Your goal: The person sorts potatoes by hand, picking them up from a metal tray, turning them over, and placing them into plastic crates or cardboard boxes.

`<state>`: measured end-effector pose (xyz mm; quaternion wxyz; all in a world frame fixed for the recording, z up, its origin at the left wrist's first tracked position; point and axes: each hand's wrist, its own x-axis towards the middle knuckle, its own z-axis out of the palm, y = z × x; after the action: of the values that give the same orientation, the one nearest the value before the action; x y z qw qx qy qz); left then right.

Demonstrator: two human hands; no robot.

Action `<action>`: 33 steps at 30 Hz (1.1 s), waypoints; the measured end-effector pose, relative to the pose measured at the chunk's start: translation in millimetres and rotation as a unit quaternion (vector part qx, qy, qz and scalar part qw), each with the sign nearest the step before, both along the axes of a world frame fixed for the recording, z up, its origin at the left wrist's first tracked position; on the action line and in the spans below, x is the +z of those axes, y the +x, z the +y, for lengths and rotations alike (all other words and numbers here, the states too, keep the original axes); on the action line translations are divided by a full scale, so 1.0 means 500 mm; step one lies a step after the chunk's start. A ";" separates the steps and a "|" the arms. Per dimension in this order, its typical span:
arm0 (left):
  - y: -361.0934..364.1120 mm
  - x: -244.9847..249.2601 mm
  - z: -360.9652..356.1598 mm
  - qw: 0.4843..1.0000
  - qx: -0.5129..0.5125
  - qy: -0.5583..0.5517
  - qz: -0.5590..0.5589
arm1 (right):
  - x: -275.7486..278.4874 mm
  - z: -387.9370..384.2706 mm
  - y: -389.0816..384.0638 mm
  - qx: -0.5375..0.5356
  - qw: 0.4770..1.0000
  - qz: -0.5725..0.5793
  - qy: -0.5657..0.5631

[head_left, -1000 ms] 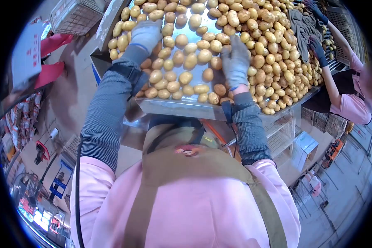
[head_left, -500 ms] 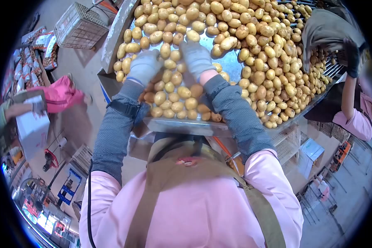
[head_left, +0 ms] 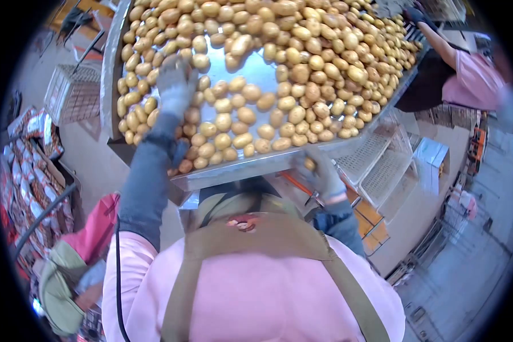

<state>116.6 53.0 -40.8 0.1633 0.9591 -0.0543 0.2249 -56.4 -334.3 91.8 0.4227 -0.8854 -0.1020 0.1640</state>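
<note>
Many yellow-brown potatoes (head_left: 246,115) lie on a metal sorting table (head_left: 251,169). My left hand (head_left: 176,88), in a grey glove, rests among the potatoes near the table's left side. Its fingers look stretched over them and are somewhat blurred. Past the table's front edge, my right hand (head_left: 324,176), gloved too, is low beside my body. Its fingers are closed round a small potato (head_left: 309,163), partly hidden by the glove.
A co-worker in a pink top (head_left: 479,80) reaches toward the table's far right. White perforated crates (head_left: 382,168) stand below the front edge. Left on the floor are a white crate (head_left: 71,94) and filled net sacks (head_left: 34,171). Another person in green (head_left: 62,285) is at lower left.
My right hand has left the potatoes and come down past the front edge with a potato. My left hand has shifted slightly left and away from me. The view has turned.
</note>
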 end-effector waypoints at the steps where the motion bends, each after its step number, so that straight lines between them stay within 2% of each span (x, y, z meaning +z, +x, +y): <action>1: -0.051 0.039 -0.050 0.992 -0.003 -0.003 0.124 | 0.003 -0.068 -0.049 -0.180 0.957 0.179 0.141; 2: -0.090 0.043 -0.088 0.996 -0.069 0.026 0.047 | -0.016 -0.152 -0.100 -0.225 0.945 0.189 0.144; 3: -0.125 0.068 -0.114 0.989 -0.096 -0.039 0.104 | -0.046 -0.253 -0.161 -0.219 0.965 0.129 0.058; 4: -0.139 0.036 -0.121 0.986 -0.137 -0.054 0.074 | -0.084 -0.363 -0.226 -0.176 0.981 0.022 -0.084; 5: -0.124 0.047 -0.135 0.982 -0.141 -0.105 0.072 | -0.114 -0.474 -0.280 -0.278 0.959 0.047 -0.041; 6: -0.092 0.064 -0.156 0.974 -0.144 -0.158 0.070 | -0.119 -0.577 -0.308 -0.496 0.840 0.107 0.193; 7: -0.041 0.084 -0.172 0.972 -0.158 -0.162 0.063 | -0.128 -0.644 -0.328 -0.654 0.622 0.152 0.403; 8: 0.019 0.100 -0.188 0.970 -0.169 -0.167 0.054 | -0.095 -0.632 -0.296 -0.682 0.694 0.122 0.197; 9: 0.073 0.107 -0.206 0.979 -0.168 -0.112 0.038 | -0.056 -0.598 -0.234 -0.676 0.732 0.085 -0.017; 10: 0.114 0.105 -0.218 0.984 -0.167 -0.055 0.023 | -0.057 -0.565 -0.196 -0.638 0.770 0.000 0.015; 11: 0.131 0.084 -0.224 0.981 -0.173 -0.045 0.070 | -0.065 -0.530 -0.162 -0.592 0.801 -0.082 0.046; 12: 0.121 0.120 -0.239 0.963 -0.178 -0.014 0.201 | -0.084 -0.490 -0.114 -0.514 0.853 -0.086 0.030; 14: 0.045 0.157 -0.277 0.924 -0.177 0.122 0.317 | -0.081 -0.323 0.000 -0.408 0.910 -0.066 0.013; 15: 0.004 0.095 -0.259 0.947 -0.224 0.018 0.230 | -0.026 -0.194 0.059 -0.386 0.922 -0.036 0.007; 16: -0.025 0.034 -0.238 0.949 -0.269 -0.086 0.138 | -0.004 -0.102 0.100 -0.353 0.934 -0.057 -0.003; 17: -0.023 0.041 -0.233 0.953 -0.255 -0.106 0.125 | -0.029 -0.067 0.137 -0.298 0.948 -0.112 -0.033; 18: -0.002 0.058 -0.230 0.961 -0.224 -0.096 0.133 | -0.042 -0.040 0.188 -0.236 0.959 -0.155 -0.041; 20: 0.073 0.096 -0.222 0.973 -0.160 -0.077 0.145 | -0.083 0.030 0.275 -0.234 0.943 -0.213 -0.099; 21: 0.108 0.090 -0.218 0.970 -0.221 -0.050 0.085 | -0.116 0.062 0.308 -0.176 0.906 -0.292 -0.251; 22: 0.121 0.095 -0.228 0.963 -0.219 0.023 0.159 | -0.129 0.112 0.315 -0.190 0.889 -0.299 -0.290; 24: 0.149 0.109 -0.265 0.918 -0.205 0.168 0.296 | -0.127 0.173 0.289 -0.115 0.885 -0.288 -0.348; 26: 0.145 0.066 -0.259 0.930 -0.218 0.079 0.285 | -0.122 0.209 0.243 -0.039 0.911 -0.277 -0.302; 27: 0.138 0.030 -0.257 0.938 -0.212 0.040 0.272 | -0.154 0.220 0.230 -0.017 0.907 -0.313 -0.280; 28: 0.139 0.037 -0.256 0.945 -0.205 0.000 0.256 | -0.145 0.235 0.218 -0.003 0.926 -0.295 -0.236; 30: 0.120 0.039 -0.227 0.913 -0.168 -0.016 0.372 | -0.115 0.252 0.172 0.019 0.956 -0.253 -0.149; 32: 0.106 0.044 -0.188 0.916 -0.182 -0.061 0.352 | -0.076 0.232 0.176 0.057 0.973 -0.114 -0.192; 33: 0.111 0.067 -0.180 0.934 -0.167 -0.088 0.304 | -0.066 0.221 0.179 0.077 0.974 -0.045 -0.207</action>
<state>172.0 -36.9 -7.5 0.2913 0.9403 -0.1415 -0.1044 33.2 -223.8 58.6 0.2109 -0.9498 -0.1526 0.1737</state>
